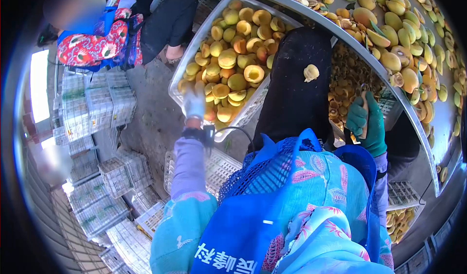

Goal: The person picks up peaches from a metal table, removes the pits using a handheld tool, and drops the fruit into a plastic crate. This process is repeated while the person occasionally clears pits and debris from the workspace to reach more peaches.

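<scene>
In the head view, a scarf [335, 240] is seen nearest, behind the fingers. A tool [365, 109] is gripped by the right hand [368, 122]. By the left hand's [194, 102] blurred fingers, whose spread cannot be told, fruit [227, 58] is held in a crate [255, 100].

Bright glare L side, fisheye-bent dark edges, L hand [194, 104] blurry.

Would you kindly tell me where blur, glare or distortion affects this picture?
Head view: the left hand is blurred, the right hand sharper; head view: a bright opening at the picture's left is washed out; head view: the table edge bows and the corners go dark.
</scene>
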Demonstrator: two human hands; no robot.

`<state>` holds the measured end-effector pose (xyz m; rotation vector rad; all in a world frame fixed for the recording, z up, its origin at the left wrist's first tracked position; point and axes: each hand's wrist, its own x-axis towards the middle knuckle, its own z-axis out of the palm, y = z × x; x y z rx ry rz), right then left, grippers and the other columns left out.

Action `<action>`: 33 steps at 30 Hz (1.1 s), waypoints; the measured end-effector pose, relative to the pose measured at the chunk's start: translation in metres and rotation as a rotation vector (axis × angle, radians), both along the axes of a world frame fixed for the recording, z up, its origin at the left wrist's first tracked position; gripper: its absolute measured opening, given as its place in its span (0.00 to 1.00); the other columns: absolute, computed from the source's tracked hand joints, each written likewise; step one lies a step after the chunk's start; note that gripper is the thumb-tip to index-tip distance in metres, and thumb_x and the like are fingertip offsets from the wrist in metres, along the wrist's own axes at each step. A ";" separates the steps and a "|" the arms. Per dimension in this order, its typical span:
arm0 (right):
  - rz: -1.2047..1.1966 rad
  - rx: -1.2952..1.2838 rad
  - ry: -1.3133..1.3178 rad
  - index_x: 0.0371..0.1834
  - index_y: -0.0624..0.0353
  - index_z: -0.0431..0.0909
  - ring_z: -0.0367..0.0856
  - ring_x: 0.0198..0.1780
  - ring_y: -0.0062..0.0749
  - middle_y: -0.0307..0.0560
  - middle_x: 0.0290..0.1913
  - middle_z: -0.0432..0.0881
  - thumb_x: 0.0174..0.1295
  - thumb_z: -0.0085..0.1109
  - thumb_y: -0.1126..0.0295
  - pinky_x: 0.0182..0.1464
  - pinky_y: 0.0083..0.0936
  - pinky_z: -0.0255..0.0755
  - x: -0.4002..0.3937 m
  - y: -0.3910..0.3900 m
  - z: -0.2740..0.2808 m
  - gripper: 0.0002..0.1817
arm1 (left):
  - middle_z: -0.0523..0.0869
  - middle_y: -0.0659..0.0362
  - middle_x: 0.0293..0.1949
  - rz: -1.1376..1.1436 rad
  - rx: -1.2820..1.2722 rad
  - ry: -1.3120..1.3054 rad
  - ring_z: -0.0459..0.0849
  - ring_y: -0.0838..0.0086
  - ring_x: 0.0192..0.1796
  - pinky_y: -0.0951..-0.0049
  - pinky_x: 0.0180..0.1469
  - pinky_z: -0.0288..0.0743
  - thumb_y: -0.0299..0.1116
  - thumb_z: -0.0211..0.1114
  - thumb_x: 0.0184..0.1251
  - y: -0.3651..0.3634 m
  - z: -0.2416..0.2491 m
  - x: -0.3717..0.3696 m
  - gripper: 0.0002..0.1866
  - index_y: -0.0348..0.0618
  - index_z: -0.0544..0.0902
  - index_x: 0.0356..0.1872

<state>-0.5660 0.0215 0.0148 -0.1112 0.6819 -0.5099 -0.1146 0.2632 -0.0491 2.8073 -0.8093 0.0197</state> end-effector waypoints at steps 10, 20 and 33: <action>-0.007 0.162 0.045 0.35 0.48 0.69 0.63 0.17 0.20 0.32 0.20 0.65 0.69 0.50 0.47 0.18 0.22 0.61 0.008 -0.017 0.028 0.17 | 0.85 0.45 0.42 -0.720 -0.444 0.014 0.84 0.55 0.43 0.63 0.47 0.77 0.48 0.65 0.59 -0.275 0.145 -0.088 0.22 0.37 0.83 0.41; -0.010 -0.149 0.262 0.38 0.53 0.71 0.64 0.15 0.21 0.36 0.19 0.68 0.71 0.47 0.48 0.17 0.18 0.62 -0.011 0.000 0.043 0.19 | 0.86 0.52 0.35 -1.023 0.024 0.370 0.85 0.64 0.39 0.68 0.44 0.77 0.38 0.70 0.55 -0.369 0.144 -0.173 0.13 0.43 0.86 0.39; -0.017 -1.373 1.079 0.36 0.66 0.72 0.79 0.24 0.42 0.54 0.22 0.77 0.70 0.52 0.57 0.25 0.37 0.71 0.001 -0.112 0.059 0.19 | 0.78 0.41 0.55 -1.085 0.445 0.266 0.76 0.49 0.58 0.59 0.60 0.68 0.59 0.54 0.65 -0.404 0.129 -0.230 0.29 0.42 0.76 0.52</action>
